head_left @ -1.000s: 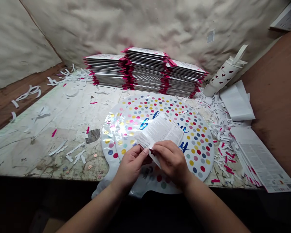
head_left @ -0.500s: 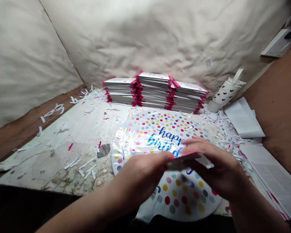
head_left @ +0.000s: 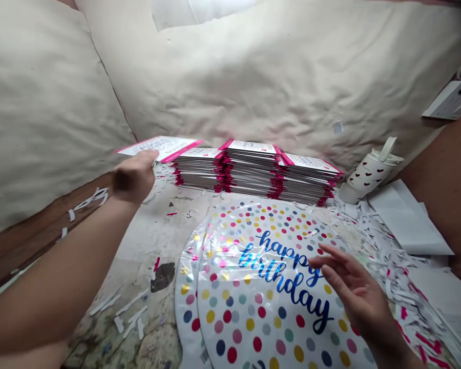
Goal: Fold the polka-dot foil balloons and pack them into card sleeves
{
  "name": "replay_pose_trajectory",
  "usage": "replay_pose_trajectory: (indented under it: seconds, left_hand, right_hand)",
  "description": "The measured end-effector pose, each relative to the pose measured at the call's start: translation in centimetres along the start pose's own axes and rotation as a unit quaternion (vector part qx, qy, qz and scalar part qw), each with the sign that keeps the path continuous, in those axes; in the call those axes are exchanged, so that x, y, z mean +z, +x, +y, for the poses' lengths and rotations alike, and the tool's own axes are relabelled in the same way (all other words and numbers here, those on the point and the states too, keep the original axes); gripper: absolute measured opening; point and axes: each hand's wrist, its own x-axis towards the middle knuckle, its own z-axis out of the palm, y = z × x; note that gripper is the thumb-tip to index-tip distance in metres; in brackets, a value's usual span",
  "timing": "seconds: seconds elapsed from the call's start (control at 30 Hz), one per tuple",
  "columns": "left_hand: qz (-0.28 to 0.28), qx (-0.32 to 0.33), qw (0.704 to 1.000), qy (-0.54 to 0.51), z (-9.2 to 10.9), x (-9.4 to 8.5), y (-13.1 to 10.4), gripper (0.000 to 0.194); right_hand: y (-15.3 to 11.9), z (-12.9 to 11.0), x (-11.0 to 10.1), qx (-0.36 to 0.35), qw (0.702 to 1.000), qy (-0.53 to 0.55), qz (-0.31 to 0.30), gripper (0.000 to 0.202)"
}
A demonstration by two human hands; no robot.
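My left hand (head_left: 134,177) is reached out to the far left, closed on the near edge of a flat white card packet (head_left: 169,146) with pink borders. The packet is raised beside the leftmost of three stacks of like packets (head_left: 249,169), its right end over or close to that stack's top; contact cannot be told. My right hand (head_left: 355,292), empty with fingers apart, hovers over the right side of flat polka-dot foil balloons (head_left: 253,297) lettered "happy birthday" in blue. The balloons lie overlapped on the worktable, partly covered by that hand.
A white tumbler (head_left: 369,174) with dark hearts leans at the back right. White paper sheets (head_left: 411,218) lie beside it. Paper shreds (head_left: 397,266) litter the table's right side, with more strips (head_left: 132,312) at left. A power strip (head_left: 449,100) sits on the right wall.
My left hand has swung from over the balloons to the far left, carrying the card packet. My right hand has let go of it and stayed over the balloons. The view has tilted up.
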Motion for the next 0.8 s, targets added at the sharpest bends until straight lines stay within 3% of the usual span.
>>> replay_pose_trajectory:
  seconds: [0.07, 0.2, 0.27, 0.37, 0.47, 0.53, 0.6, 0.63, 0.73, 0.8]
  left_hand:
    - [-0.056, 0.025, 0.998, 0.0, 0.3, 3.7, 3.4, 0.037]
    - [-0.141, 0.062, 0.988, -0.003, 4.2, 9.5, 7.5, 0.039]
    - [-0.163, 0.063, 0.985, -0.004, 6.1, 10.9, 8.7, 0.04]
    - [-0.158, 0.037, 0.987, -0.004, 8.2, 10.9, 9.2, 0.046]
    - [-0.093, 0.034, 0.994, -0.049, 10.6, 8.3, 6.5, 0.057]
    - [-0.089, 0.092, 0.981, -0.144, 13.0, 5.1, 2.2, 0.053]
    - [-0.209, 0.178, 0.931, -0.242, 15.8, 1.1, -3.9, 0.035]
    - [-0.278, 0.237, 0.889, -0.275, 17.2, -1.0, -7.3, 0.027]
    - [-0.437, 0.397, 0.731, -0.342, 20.3, -6.1, -16.4, 0.02]
    - [-0.467, 0.435, 0.703, -0.315, 21.1, -7.7, -20.2, 0.018]
  right_hand:
    - [-1.3, 1.5, -0.7, 0.023, 0.999, -0.049, -0.001, 0.04]
    - [-3.6, 2.6, -1.8, 0.005, 0.984, -0.175, -0.033, 0.032]
    - [-4.8, 2.6, -2.3, -0.063, 0.959, -0.263, -0.085, 0.028]
    - [-7.2, 2.8, -3.0, -0.203, 0.882, -0.373, -0.207, 0.035]
    - [-9.9, 3.4, -3.0, -0.277, 0.819, -0.432, -0.257, 0.047]
    - [-11.0, 3.5, -2.7, -0.296, 0.812, -0.431, -0.258, 0.049]
    - [-11.5, 3.1, -2.4, -0.285, 0.837, -0.387, -0.26, 0.049]
    - [-11.5, 2.7, -2.3, -0.263, 0.858, -0.359, -0.257, 0.048]
    - [-11.4, 1.3, -2.6, -0.155, 0.909, -0.302, -0.243, 0.043]
    - [-10.9, 0.5, -3.0, -0.096, 0.915, -0.271, -0.284, 0.038]
